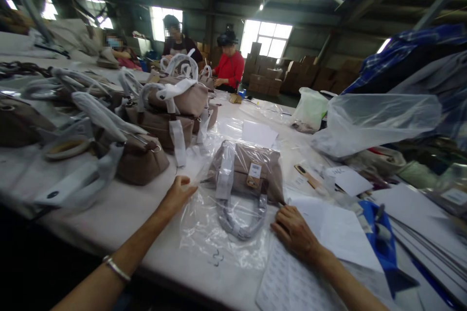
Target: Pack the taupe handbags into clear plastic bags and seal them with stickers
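Note:
A taupe handbag lies inside a clear plastic bag on the table in front of me. Its wrapped handles loop toward me, and a hang tag shows on its front. My left hand is closed at the plastic bag's left edge, thumb and fingers pinching the film. On the other side, my right hand has its fingers curled down at the plastic's right edge, close to the handbag's corner. Its fingertips are partly hidden, but they appear to grip the film.
Several taupe handbags with wrapped handles crowd the left. Printed paper, white sheets and a blue tape dispenser lie at right. Beyond stands a translucent plastic bag. Co-workers, one in a red top, work across the table.

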`<state>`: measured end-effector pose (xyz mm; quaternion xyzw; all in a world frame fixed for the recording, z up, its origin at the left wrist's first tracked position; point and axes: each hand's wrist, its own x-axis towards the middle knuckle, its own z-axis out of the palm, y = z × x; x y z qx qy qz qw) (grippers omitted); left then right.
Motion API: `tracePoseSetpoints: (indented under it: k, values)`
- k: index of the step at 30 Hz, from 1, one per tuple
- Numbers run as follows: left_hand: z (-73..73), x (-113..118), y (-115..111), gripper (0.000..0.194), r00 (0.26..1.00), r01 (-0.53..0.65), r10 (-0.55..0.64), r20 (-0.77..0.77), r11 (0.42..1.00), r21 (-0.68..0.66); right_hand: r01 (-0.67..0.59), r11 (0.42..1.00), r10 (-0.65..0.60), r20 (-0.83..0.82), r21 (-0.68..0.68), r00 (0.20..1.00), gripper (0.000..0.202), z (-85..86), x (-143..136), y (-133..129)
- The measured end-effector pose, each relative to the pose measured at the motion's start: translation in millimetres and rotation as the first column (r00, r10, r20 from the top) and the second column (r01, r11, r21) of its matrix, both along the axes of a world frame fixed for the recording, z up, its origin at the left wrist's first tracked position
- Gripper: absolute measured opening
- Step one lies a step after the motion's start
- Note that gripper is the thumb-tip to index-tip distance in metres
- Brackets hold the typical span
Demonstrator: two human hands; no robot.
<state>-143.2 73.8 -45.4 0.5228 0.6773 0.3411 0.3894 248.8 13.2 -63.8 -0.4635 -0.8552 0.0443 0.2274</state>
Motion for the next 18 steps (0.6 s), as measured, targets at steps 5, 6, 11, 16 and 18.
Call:
tracePoseSetpoints:
  k: [5, 6, 11, 16, 18]
  values:
    - [7.6, 9.5, -13.1, 0.06, 0.706, 0.092, 0.165, 0.689, 0.943, -0.319, 0.432, 0.902, -0.397, -0.426, -0.016, 0.813, 0.037, 20.4, -12.3, 37.3]
    - [7.7, 14.0, -13.6, 0.056, 0.67, 0.14, 0.163, 0.724, 0.93, -0.339, 0.484, 0.872, -0.463, -0.462, -0.081, 0.757, 0.05, 21.5, -17.0, 48.8]
    - [8.0, 32.8, -3.4, 0.031, 0.65, 0.296, 0.091, 0.754, 0.884, -0.361, 0.485, 0.813, -0.582, -0.483, -0.323, 0.654, 0.076, 13.3, -35.7, 97.3]
    - [54.0, 37.8, 27.4, 0.025, 0.693, 0.215, -0.244, 0.678, 0.968, 0.129, 0.408, 0.808, -0.586, -0.512, -0.424, 0.628, 0.074, 18.6, -51.3, 111.2]
    - [90.9, 47.4, 40.5, 0.023, 0.7, 0.27, -0.428, 0.573, 0.9, 0.343, 0.319, 0.833, -0.539, -0.531, -0.452, 0.654, 0.065, 25.8, -65.9, 111.0]
